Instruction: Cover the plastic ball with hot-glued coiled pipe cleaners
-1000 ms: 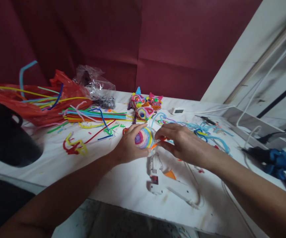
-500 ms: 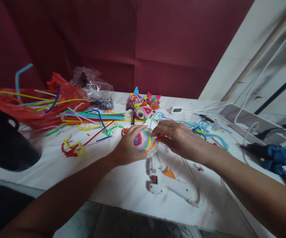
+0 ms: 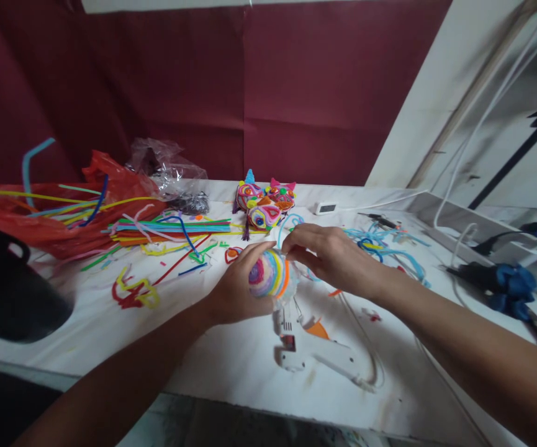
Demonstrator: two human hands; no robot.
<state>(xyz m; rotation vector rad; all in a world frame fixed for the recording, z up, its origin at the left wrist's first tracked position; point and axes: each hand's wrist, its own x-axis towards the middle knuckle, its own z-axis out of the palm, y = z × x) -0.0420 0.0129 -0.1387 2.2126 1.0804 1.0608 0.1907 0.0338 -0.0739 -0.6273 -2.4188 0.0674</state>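
Observation:
Between my hands is a round craft piece (image 3: pixel 270 273) covered in rings of purple, pink, blue, yellow and orange pipe cleaner, with a pale right edge. My left hand (image 3: pixel 238 285) wraps round its left side. At its upper right edge, my right hand (image 3: pixel 317 248) has its fingers pinched together; what they hold, if anything, is hidden. A white glue gun (image 3: pixel 317 354) with an orange trigger lies just below the piece. Behind my hands, several colourful decorated pieces (image 3: pixel 263 214) sit close together.
Pipe cleaners (image 3: pixel 175 226) and a red plastic bag (image 3: pixel 110 186) lie at the left, near a black container (image 3: pixel 12 285). Light-blue pipe cleaners (image 3: pixel 405 264) lie at the right, beyond the glue gun's cord. A small white display (image 3: pixel 326 208) stands at the back.
The view has tilted up slightly. The orange ring now lies along the piece, and my right hand's fingers sit at its upper edge. An orange bit shows below my right hand.

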